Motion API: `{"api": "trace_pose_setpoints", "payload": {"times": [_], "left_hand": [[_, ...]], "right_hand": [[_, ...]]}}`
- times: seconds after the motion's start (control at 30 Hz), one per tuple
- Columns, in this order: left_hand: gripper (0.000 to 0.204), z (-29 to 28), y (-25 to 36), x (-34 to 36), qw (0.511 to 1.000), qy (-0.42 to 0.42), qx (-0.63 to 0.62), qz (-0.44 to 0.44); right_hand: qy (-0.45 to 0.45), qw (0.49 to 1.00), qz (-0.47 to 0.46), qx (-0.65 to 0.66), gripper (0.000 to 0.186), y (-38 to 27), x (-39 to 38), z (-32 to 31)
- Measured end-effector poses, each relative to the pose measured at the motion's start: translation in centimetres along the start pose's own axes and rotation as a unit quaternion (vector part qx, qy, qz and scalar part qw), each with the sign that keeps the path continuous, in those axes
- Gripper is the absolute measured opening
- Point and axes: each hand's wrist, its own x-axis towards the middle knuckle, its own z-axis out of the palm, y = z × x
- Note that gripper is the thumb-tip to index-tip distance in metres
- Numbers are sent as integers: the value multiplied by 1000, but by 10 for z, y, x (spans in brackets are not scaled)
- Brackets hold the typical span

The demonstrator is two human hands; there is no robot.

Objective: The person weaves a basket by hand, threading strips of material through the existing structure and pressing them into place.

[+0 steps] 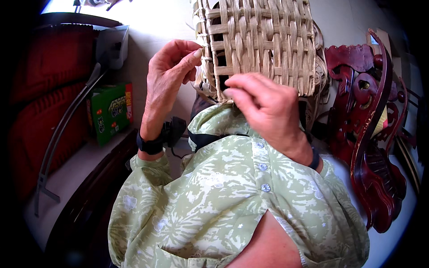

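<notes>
A woven basket-like piece (268, 40) of pale, flat straw strips stands in front of me, with dark gaps along its left side. My left hand (174, 62) is at its left edge, thumb and forefinger pinched together against the corded rim (205, 62). What lies between those fingertips is too small to make out. My right hand (268, 102) hovers over the near left corner, its fingers curled in and thumb close to the forefinger. Whatever they hold, if anything, is hidden. Loose strips hang at the weave's right side.
Carved dark-red wooden furniture (371, 129) stands close on the right. To the left are red cushions (53, 111), a grey metal-framed object (71, 120) and a green box (111, 111). A dark wooden rail (94, 192) runs along my left side.
</notes>
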Motion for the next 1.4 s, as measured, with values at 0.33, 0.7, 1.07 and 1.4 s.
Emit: {"api": "trace_pose_setpoints", "payload": {"times": [0.33, 0.7, 1.07, 1.4], "left_hand": [[13, 4, -4, 12, 1000, -4, 0, 21], [21, 4, 3, -16, 996, -21, -67, -46], [5, 16, -7, -26, 998, 20, 31, -55], [13, 15, 0, -54, 991, -70, -29, -108]], "right_hand": [[-180, 974, 26, -137, 17, -11, 7, -5], [-233, 968, 21, -96, 19, -7, 11, -10], [-254, 964, 29, -74, 14, -6, 10, -14], [-240, 968, 37, -70, 17, -5, 7, -13]]}}
